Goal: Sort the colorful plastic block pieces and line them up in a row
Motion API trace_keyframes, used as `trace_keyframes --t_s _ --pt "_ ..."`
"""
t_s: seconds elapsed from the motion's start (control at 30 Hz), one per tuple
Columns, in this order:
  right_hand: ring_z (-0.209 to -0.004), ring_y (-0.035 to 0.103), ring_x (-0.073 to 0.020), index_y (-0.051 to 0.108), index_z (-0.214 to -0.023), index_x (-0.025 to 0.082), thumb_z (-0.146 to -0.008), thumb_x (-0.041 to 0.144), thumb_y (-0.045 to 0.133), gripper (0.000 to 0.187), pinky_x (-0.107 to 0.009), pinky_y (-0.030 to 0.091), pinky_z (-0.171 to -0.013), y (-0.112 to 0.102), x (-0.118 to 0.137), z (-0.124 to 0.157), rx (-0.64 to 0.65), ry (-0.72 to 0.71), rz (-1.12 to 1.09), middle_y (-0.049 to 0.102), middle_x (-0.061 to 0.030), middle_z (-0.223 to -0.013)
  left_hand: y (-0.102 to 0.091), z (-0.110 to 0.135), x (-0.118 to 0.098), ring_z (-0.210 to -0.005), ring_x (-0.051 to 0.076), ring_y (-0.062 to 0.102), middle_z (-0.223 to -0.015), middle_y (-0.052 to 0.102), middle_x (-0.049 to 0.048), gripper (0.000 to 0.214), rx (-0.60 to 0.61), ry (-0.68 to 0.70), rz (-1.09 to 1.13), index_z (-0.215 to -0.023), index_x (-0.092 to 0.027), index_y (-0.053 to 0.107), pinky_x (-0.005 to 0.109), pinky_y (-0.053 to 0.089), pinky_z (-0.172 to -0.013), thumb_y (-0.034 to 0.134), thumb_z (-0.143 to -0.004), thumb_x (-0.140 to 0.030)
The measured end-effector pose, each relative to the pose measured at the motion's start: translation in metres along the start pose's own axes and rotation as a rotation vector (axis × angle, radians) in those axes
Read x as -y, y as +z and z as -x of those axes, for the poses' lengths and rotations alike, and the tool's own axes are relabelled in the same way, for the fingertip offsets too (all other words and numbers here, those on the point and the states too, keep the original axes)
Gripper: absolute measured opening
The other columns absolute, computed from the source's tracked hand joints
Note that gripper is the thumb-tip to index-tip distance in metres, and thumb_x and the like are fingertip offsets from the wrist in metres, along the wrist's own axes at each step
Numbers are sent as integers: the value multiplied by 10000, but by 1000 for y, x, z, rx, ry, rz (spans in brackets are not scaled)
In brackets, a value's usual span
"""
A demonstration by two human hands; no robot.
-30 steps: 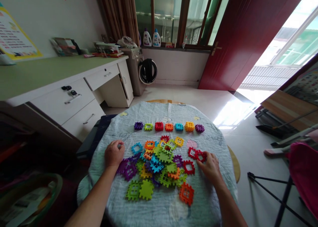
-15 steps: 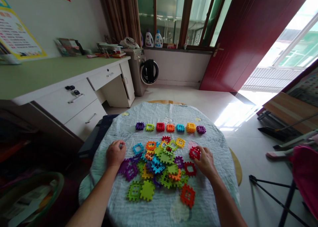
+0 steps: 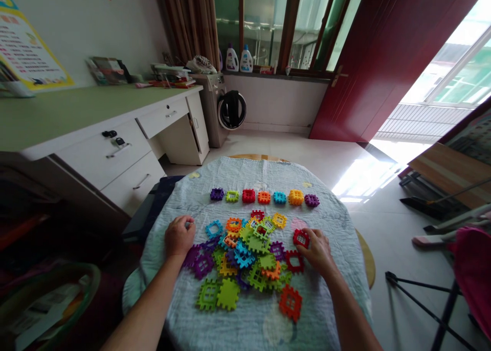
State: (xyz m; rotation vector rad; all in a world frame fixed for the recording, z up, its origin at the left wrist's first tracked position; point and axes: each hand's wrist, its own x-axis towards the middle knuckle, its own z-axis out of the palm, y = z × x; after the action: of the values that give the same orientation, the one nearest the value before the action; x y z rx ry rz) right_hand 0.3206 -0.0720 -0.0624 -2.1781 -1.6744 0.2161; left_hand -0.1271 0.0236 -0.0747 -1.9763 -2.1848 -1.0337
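Observation:
A round table under a pale quilted cloth (image 3: 230, 172) carries a heap of flat interlocking plastic tiles (image 3: 249, 254) in several colours. Behind the heap runs a row of small assembled cubes (image 3: 264, 196), purple to purple. My right hand (image 3: 316, 248) is closed on red tiles (image 3: 300, 238) at the heap's right edge; another red tile (image 3: 293, 261) lies just below it. My left hand (image 3: 178, 236) rests in a loose fist on the cloth left of the heap, beside purple tiles (image 3: 199, 261); nothing shows in it.
A white desk with drawers (image 3: 126, 146) stands to the left, a dark chair (image 3: 153, 207) tucked against the table. A washing machine (image 3: 224, 108) sits under the window, a red door (image 3: 368, 64) behind. A tripod leg (image 3: 422, 300) and pink fabric (image 3: 471, 274) are at right.
My right hand has drawn the red tiles leftward, in toward the heap, and closed over them. My left hand has stayed put. The camera has shifted slightly.

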Motion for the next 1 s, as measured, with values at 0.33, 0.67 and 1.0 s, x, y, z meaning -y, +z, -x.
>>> trace_keyframes --t_s 0.33,0.67,1.0 --pt "-996 560 -256 676 -1088 200 -716 344 660 400 -360 414 -848 2 -5 -1 26 -27 12 614 -88 -1080 0 0 0 -900 265 632 -916 701 93 141 4 -1 -1 -757 -206 609 369 481 -848 471 -732 -214" --pt "-983 546 -258 670 -1040 211 -702 331 659 360 -373 411 -869 -8 22 -18 -43 -167 -45 615 -80 -1041 0 1 -1 -901 256 629 -898 693 80 113 -1 16 -13 -734 -218 593 358 477 -862 482 -739 -203" --pt "-1019 510 -260 654 -1129 221 -734 344 707 417 -360 375 -862 6 135 -88 106 -395 -53 598 -87 -1110 -1 2 -4 -914 264 637 -892 690 89 123 -6 6 -1 -738 -209 602 370 478 -877 484 -739 -173"
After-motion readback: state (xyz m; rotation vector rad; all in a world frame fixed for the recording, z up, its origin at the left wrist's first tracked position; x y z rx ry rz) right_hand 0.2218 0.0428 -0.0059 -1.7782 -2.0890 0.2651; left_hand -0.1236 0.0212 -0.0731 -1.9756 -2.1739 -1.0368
